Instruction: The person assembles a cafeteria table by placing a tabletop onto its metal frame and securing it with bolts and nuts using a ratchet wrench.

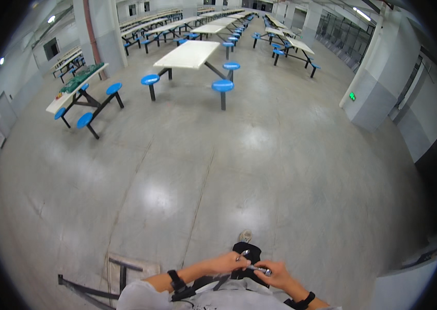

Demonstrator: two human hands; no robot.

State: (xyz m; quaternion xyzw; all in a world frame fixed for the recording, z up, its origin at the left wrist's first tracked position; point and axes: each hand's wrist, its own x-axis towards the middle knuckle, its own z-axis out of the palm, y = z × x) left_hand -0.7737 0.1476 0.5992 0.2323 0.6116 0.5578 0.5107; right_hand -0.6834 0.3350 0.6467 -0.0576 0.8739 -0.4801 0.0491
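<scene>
Clasping shiny metal two-handed, close together.
Gripping a round-ended piece with the left hand, a slim rod with the right hand; beyond both, facing smooth, glossy grey floor.

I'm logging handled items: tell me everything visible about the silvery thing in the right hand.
The silvery thing looks like shiny metal, slim and rod-like, thicker toward its right end. Held by the right hand, it slants toward the left hand; whether that touches it is unclear. Finer detail is too small to tell.
</scene>
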